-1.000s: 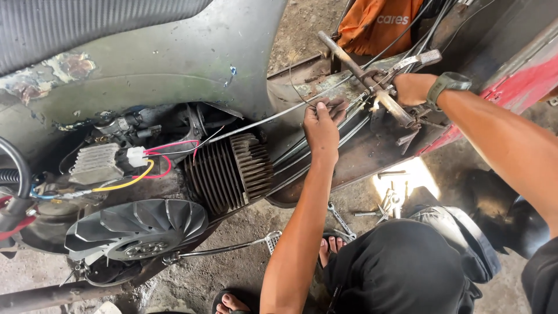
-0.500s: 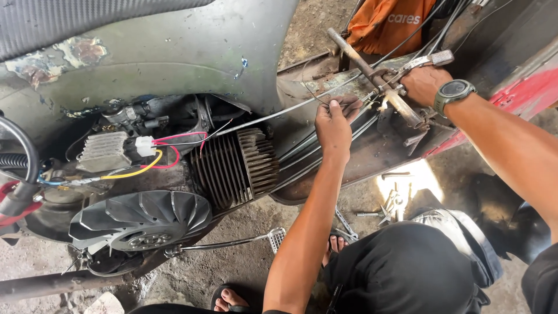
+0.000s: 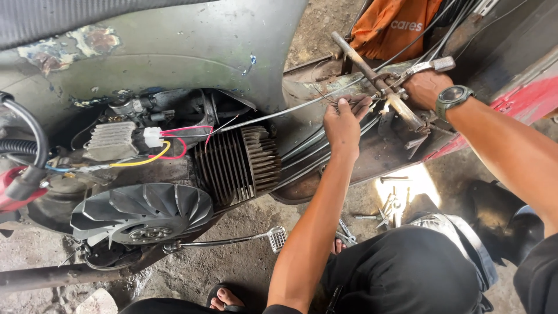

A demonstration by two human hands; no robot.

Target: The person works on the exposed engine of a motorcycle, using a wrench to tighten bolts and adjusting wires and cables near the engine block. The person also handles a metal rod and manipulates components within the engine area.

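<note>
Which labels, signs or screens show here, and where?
Orange cloth with white lettering: top centre, behind the cables, crumpled.
Wristwatch on the right hand's wrist: round, dark face with a green-grey case, display unreadable.
No packages or signs.

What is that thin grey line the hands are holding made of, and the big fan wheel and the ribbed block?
The thin grey cable, pinched by the left hand, looks like steel wire: stiff, dull shine. The round grey fan wheel looks like cast metal, matte and dusty, though it might be plastic. The dark ribbed engine block looks like cast metal, with thin sooty fins.
</note>
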